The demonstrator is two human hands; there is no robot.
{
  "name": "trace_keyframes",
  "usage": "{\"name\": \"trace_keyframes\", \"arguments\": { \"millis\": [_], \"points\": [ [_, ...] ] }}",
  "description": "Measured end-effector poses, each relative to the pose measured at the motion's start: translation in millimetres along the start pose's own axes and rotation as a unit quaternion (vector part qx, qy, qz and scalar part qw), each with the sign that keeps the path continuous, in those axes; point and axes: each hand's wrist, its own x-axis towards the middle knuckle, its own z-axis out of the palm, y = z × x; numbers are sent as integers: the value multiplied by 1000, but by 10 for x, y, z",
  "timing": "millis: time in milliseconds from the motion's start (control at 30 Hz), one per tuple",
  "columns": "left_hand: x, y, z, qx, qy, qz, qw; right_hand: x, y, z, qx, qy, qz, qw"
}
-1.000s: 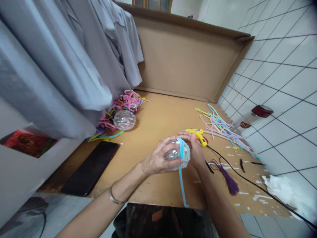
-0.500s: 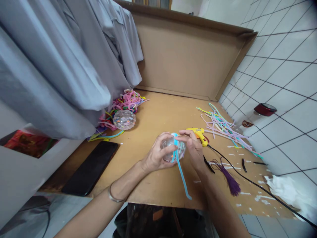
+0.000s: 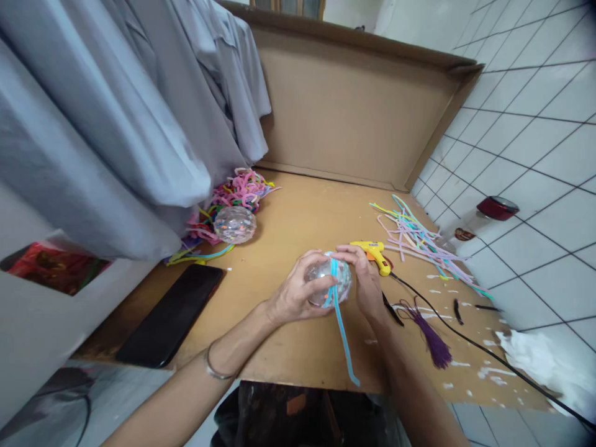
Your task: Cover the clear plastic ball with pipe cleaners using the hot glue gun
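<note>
While the left hand (image 3: 298, 288) holds the clear ball (image 3: 344, 285) over the table (image 3: 288, 354), the right hand (image 3: 365, 279) touches its top.
The left thumb sits higher by the blue strip (image 3: 343, 335) than a second ago; right-hand grip unclear.

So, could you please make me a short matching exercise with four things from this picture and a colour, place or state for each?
Things:
1. Glue gun
2. Phone
3. Thread bundle
4. Ball with the blue strip

Descriptions:
A. Purple
B. Gripped by the left hand
C. Yellow, beside the right hand
D. Black, lying flat

Pairs: 1-C, 2-D, 3-A, 4-B
</note>
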Motion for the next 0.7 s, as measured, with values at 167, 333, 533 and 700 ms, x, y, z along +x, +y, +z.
{"name": "trace_keyframes", "arguments": {
  "millis": [167,333,533,700],
  "points": [
    [0,14,-9,18,-15,48,999,47,113,9,57,17,81,995],
    [17,39,-40,41,-30,83,995,63,189,24,185,-32,240,952],
    [8,65,-40,62,-38,95,993,70,105,24,216,-17,201,955],
    [-16,24,-11,48,-45,64,996,62,86,-9,98,7,80,992]
  ]
}}
